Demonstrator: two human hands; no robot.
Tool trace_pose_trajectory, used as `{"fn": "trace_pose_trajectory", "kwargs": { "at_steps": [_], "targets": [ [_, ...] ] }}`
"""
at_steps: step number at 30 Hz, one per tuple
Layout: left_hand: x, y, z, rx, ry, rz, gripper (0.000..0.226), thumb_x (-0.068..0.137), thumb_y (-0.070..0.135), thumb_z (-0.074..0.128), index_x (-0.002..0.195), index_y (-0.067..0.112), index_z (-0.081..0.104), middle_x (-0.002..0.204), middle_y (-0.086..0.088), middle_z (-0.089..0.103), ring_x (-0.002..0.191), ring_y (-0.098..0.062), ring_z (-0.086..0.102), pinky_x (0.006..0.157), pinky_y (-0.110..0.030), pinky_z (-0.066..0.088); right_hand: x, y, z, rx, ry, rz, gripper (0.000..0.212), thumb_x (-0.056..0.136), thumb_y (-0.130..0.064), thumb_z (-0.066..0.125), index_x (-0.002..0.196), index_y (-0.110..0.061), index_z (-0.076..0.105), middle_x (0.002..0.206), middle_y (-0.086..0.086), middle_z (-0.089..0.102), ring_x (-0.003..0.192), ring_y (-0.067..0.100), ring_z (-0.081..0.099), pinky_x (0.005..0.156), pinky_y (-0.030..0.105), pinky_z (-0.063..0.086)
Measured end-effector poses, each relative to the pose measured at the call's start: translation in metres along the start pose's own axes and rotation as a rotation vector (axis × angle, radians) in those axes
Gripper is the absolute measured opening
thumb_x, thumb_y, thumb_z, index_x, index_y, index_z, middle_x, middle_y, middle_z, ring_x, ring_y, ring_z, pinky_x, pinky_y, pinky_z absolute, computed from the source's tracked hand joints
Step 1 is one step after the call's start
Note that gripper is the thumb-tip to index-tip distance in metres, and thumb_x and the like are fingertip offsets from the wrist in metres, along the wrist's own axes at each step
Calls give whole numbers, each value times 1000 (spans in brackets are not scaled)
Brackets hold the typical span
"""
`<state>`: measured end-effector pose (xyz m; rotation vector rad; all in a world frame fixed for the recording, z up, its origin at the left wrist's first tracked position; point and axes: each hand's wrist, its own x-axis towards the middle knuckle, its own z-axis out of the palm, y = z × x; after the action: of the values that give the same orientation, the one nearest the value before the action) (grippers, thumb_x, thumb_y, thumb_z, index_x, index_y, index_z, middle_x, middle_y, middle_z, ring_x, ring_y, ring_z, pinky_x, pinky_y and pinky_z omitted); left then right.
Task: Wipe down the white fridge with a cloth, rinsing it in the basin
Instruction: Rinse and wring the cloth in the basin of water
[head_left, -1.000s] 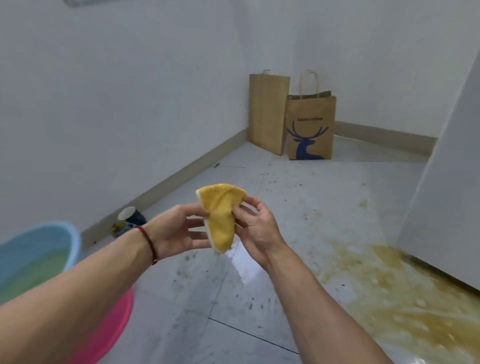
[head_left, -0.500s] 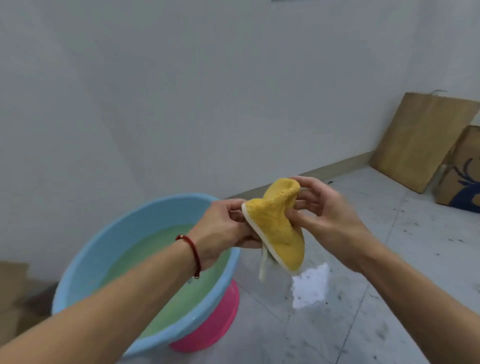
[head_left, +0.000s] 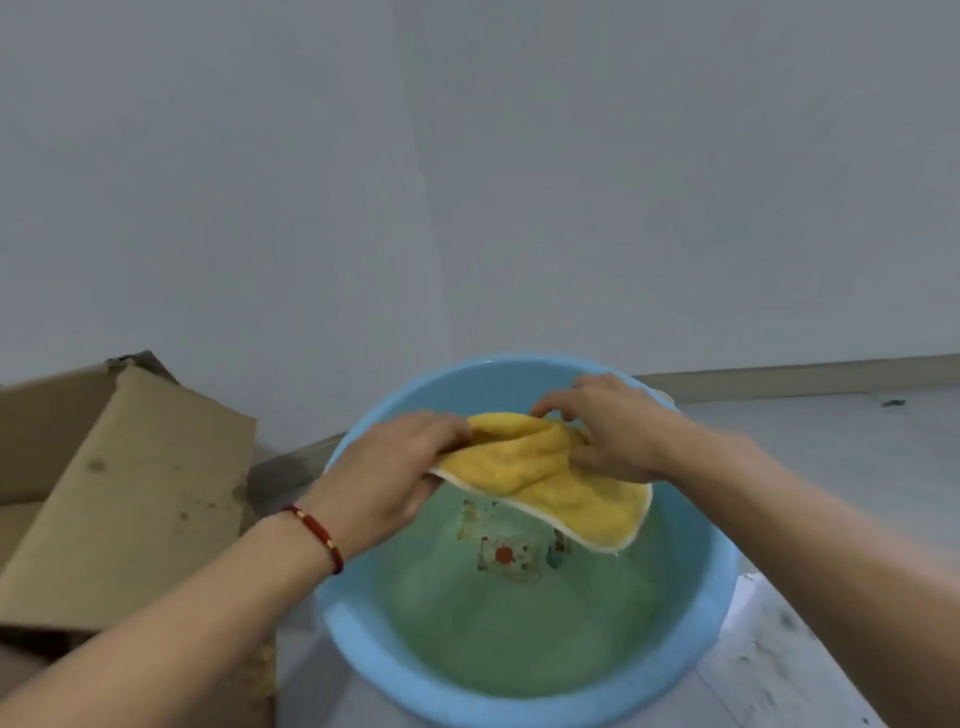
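A yellow cloth (head_left: 550, 480) with a white edge is spread between both hands, above the blue basin (head_left: 353, 644). The basin holds greenish, cloudy water. My left hand (head_left: 387, 475), with a red cord bracelet on its wrist, grips the cloth's left end. My right hand (head_left: 610, 428) pinches the cloth's upper right part, fingers curled into the fabric. One corner of the cloth hangs down toward the water on the right. The white fridge is out of view.
A flattened cardboard box (head_left: 119, 493) lies to the left of the basin, touching its side. A plain white wall (head_left: 467, 182) stands right behind the basin. Light tiled floor (head_left: 831, 447) runs off to the right.
My view has swung left from the paper bags and the stained floor to the basin. Both hands carried the folded cloth over the basin and spread it out.
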<state>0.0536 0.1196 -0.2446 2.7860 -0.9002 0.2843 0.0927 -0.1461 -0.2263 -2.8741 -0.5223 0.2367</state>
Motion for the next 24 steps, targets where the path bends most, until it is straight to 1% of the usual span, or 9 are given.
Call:
{"fn": "trace_pose_trajectory", "kwargs": {
  "at_steps": [3,6,9,12,16,18,20,22,24],
  "targets": [
    [-9,11,32,88,-531,-227,46,86,14,58,128,33,57,118,2,60,112,-21,59,87,-33,50,10,3,27,-50,-138,116,47,98,-23,56,142,-37,53,141,4,51,128,28,50,102,44,48],
    [7,17,44,-146,-363,-611,28,94,23,50,120,23,61,115,-7,63,108,-29,61,85,-33,47,25,-21,50,10,-203,242,46,103,-53,39,142,-32,53,144,9,55,129,35,52,105,52,47],
    [32,16,68,-170,-351,-807,56,100,50,43,147,20,37,140,-17,50,123,-38,55,98,-42,45,29,-38,81,-169,-376,434,66,100,-69,23,158,-38,29,160,16,34,140,48,37,102,71,42],
    [45,18,95,-147,-505,-890,78,95,52,54,156,20,18,147,-15,50,127,-37,54,100,-44,47,31,-27,92,-136,-369,498,74,100,-67,39,161,-39,7,162,19,21,143,51,28,98,70,46],
    [44,30,109,-74,-563,-1031,80,85,46,64,151,23,26,145,-15,42,129,-37,51,99,-44,48,34,-20,98,-138,-330,624,74,99,-37,54,159,-31,13,155,18,15,141,47,19,92,67,44],
    [48,38,108,-193,-510,-1151,80,71,57,65,142,28,41,146,-13,35,130,-37,47,103,-44,46,38,-30,103,66,-334,679,73,96,-29,55,158,-32,17,159,21,9,144,50,14,106,68,35],
    [53,38,107,-600,-360,-1299,80,51,59,66,122,22,63,129,-12,59,109,-34,63,94,-44,54,50,-40,104,367,-238,736,61,93,-35,50,151,-27,33,156,22,21,142,45,26,113,55,32],
    [55,46,100,-1100,-140,-1400,46,66,47,65,94,11,69,90,-10,71,73,-27,69,68,-38,60,62,-47,106,823,-139,725,56,86,-38,40,135,-16,57,140,20,53,129,37,53,111,48,43],
    [61,50,99,-1321,5,-1404,32,96,39,49,82,13,63,77,-10,66,57,-22,64,47,-25,53,81,-48,124,1218,-98,719,53,80,-43,43,111,-11,72,105,15,74,96,34,72,98,53,57]
  ]
}}
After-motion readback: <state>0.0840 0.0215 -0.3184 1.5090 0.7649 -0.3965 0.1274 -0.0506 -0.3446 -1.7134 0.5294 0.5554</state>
